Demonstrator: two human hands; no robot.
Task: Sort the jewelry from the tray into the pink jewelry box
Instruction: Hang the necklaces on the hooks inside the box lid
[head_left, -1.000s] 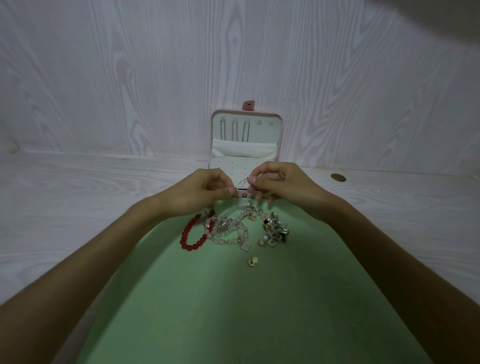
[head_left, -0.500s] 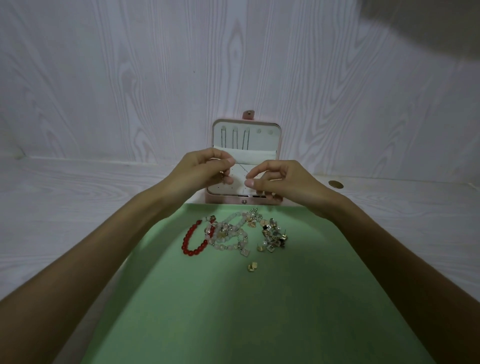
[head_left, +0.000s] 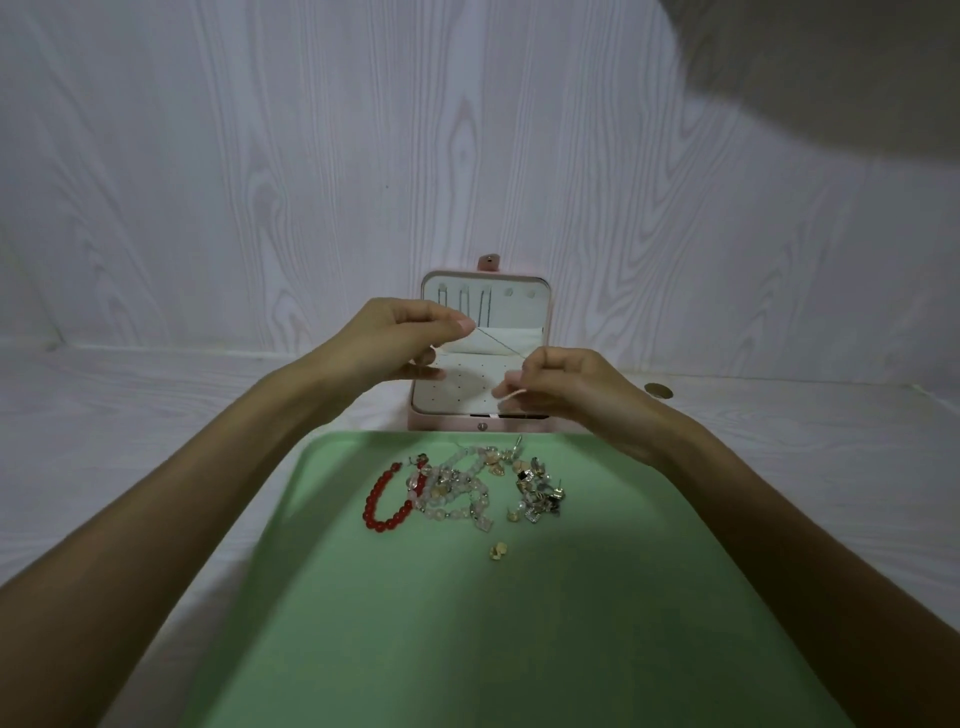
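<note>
In front of the box (head_left: 485, 423), on the green tray (head_left: 467, 649), the unsorted jewelry is lying in a loose heap, and going left to right it is showing a red bracelet (head_left: 383, 501) of round glossy beads curled in an arc, then pale, milky bead strands (head_left: 452, 488) tangled together, then a cluster of small metal earrings (head_left: 537, 493), with one gold stud (head_left: 497, 550) sitting apart on the near side of the heap. The tray is looking smooth and matte, with a rounded rim butting against the box's front wall.

Over the box, the left hand (head_left: 405, 338) is pinching one end of a thin chain (head_left: 498, 341) between thumb and forefinger, its other fingers curled beneath. The chain is running taut, down and rightward across the box's open lid, to the right hand (head_left: 561, 387), which is pinching the other end above the box's right half. Holding it stretched is probably keeping so fine a strand from knotting while it is being brought to a hook.

The box is pink outside, pale and padded inside. Its lid is standing upright against the wood-grain wall; three dark chains are already hanging from pegs at its left, two pegs to their right look free, and a soft pocket is sitting below them. The base panel is dotted with small holes, likely for studs.
</note>
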